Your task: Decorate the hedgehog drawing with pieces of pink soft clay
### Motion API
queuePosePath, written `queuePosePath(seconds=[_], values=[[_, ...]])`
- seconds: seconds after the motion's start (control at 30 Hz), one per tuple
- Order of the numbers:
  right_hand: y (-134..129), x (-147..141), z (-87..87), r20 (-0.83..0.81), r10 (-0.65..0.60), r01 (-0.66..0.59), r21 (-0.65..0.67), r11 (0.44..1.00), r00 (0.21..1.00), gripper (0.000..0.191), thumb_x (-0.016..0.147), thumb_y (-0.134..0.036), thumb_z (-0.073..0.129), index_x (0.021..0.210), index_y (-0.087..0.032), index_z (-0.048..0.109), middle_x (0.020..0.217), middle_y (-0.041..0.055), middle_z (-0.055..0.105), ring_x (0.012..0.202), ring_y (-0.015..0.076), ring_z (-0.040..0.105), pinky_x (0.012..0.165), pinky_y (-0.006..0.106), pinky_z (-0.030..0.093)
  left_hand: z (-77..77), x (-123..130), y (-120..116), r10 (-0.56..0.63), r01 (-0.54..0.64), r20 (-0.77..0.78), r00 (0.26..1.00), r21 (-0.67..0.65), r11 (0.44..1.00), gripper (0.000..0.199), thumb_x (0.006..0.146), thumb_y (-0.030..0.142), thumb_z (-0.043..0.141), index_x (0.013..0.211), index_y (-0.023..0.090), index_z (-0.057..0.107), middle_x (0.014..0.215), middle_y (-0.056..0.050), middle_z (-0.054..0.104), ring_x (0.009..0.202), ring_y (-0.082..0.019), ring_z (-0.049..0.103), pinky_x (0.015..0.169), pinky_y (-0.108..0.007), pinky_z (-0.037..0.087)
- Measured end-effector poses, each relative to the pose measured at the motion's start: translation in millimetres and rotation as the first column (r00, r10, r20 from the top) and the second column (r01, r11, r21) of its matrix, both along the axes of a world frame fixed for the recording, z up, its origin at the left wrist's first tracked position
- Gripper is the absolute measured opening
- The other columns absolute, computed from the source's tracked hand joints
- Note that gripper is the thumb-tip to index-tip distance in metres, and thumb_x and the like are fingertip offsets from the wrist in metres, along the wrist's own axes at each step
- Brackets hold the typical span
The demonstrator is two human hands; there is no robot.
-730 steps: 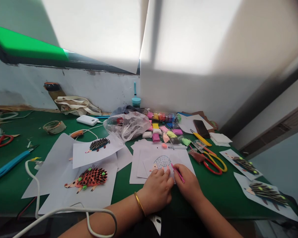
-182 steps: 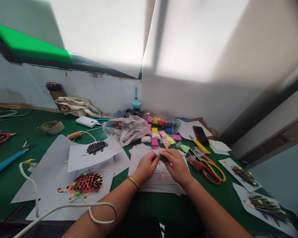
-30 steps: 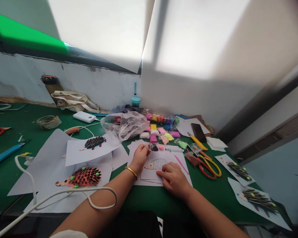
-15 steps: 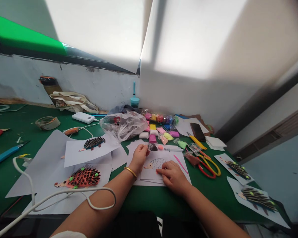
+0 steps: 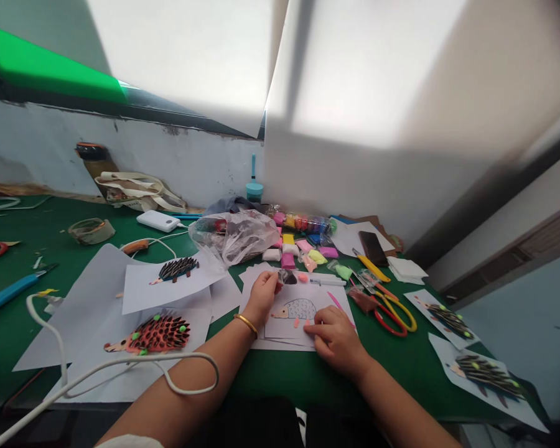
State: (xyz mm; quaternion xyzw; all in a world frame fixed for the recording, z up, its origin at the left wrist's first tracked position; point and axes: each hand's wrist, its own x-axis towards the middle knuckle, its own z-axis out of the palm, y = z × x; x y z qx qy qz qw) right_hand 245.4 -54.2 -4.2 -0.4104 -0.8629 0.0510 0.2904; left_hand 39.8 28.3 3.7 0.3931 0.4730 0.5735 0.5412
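A green surface spans the lower half of the frame. Directly on it lie a stack of white sheets at centre, a blue-handled tool at far left, a white power bank left of centre, a clear plastic bag mid-frame, and two hedgehog pictures at lower right.

Scissors lie right of the right hand; table opens between forearms.
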Motion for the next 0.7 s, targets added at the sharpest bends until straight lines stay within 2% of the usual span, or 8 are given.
queuePosePath(seconds=[0.13, 0.27, 0.37, 0.47, 0.53, 0.6, 0.7], values=[[3.7, 4.3, -5.6, -0.107, -0.013, 0.015, 0.017, 1.0, 0.994, 0.035, 0.081, -0.01, 0.052, 0.104, -0.026, 0.073, 0.09, 0.0046, 0.061, 0.088, 0.0211, 0.056, 0.078, 0.041, 0.05, -3.8, -0.8, 1.4, -0.023, 0.025, -0.036, 0.999, 0.049, 0.999, 0.04, 0.076, 0.056, 0.065, 0.069, 0.018, 0.055, 0.065, -0.001, 0.058, 0.063, -0.013, 0.052, 0.063, -0.026, 0.042], [12.6, 9.5, -7.8, -0.185, -0.158, 0.167, 0.033, 0.985, 0.97, 0.039, 0.09, -0.019, 0.049, 0.127, -0.025, 0.062, 0.11, 0.0091, 0.062, 0.105, 0.025, 0.057, 0.094, 0.046, 0.049, -3.3, -1.4, -0.2, -0.087, 0.099, -0.094, 0.992, 0.124, 0.987, 0.035, 0.08, 0.053, 0.062, 0.07, 0.019, 0.056, 0.069, 0.0, 0.058, 0.068, -0.014, 0.052, 0.068, -0.027, 0.042], [23.1, 6.0, 1.9, -0.137, -0.22, 0.226, 0.033, 0.974, 0.966, 0.05, 0.091, -0.03, 0.055, 0.141, -0.025, 0.048, 0.131, 0.0116, 0.056, 0.122, 0.0294, 0.051, 0.103, 0.051, 0.044, 2.0, -0.5, -5.5, -0.155, 0.18, -0.148, 0.977, 0.182, 0.967, 0.032, 0.079, 0.049, 0.064, 0.069, 0.02, 0.058, 0.07, 0.0, 0.057, 0.07, -0.015, 0.051, 0.07, -0.027, 0.041], [36.2, -3.5, 17.6, -0.08, -0.178, 0.18, 0.019, 0.983, 0.981, 0.069, 0.088, -0.038, 0.062, 0.15, -0.027, 0.033, 0.146, 0.0118, 0.045, 0.135, 0.0312, 0.04, 0.109, 0.053, 0.038, 8.7, 1.2, -13.4, -0.223, 0.288, -0.262, 0.939, 0.246, 0.925, 0.031, 0.08, 0.048, 0.063, 0.069, 0.02, 0.058, 0.07, 0.0, 0.056, 0.07, -0.016, 0.05, 0.068, -0.027, 0.04], [44.2, -10.0, 25.6, -0.06, -0.117, 0.117, 0.003, 0.993, 0.991, 0.067, 0.087, -0.036, 0.063, 0.148, -0.027, 0.037, 0.144, 0.0113, 0.049, 0.135, 0.0303, 0.042, 0.108, 0.052, 0.039, 12.0, 2.1, -18.1, -0.263, 0.372, -0.355, 0.897, 0.284, 0.884, 0.029, 0.084, 0.046, 0.058, 0.071, 0.02, 0.058, 0.071, -0.001, 0.057, 0.071, -0.017, 0.05, 0.068, -0.028, 0.04], [49.7, -14.4, 28.8, -0.083, -0.074, 0.074, -0.008, 0.997, 0.994, 0.052, 0.088, -0.031, 0.062, 0.138, -0.027, 0.049, 0.132, 0.0105, 0.06, 0.123, 0.0291, 0.053, 0.101, 0.049, 0.044, 14.0, 2.6, -21.3, -0.259, 0.396, -0.402, 0.878, 0.309, 0.864, 0.027, 0.087, 0.043, 0.055, 0.072, 0.02, 0.057, 0.072, -0.001, 0.058, 0.072, -0.017, 0.051, 0.069, -0.029, 0.04], [51.5, -16.9, 27.1, -0.14, -0.074, 0.073, -0.017, 0.997, 0.987, 0.032, 0.089, -0.028, 0.061, 0.121, -0.024, 0.061, 0.116, 0.009, 0.068, 0.109, 0.0275, 0.059, 0.092, 0.045, 0.047, 15.1, 2.6, -23.5, -0.142, 0.299, -0.42, 0.896, 0.337, 0.893, 0.017, 0.085, 0.035, 0.058, 0.075, 0.021, 0.056, 0.072, 0.0, 0.056, 0.069, -0.016, 0.049, 0.067, -0.028, 0.04]])
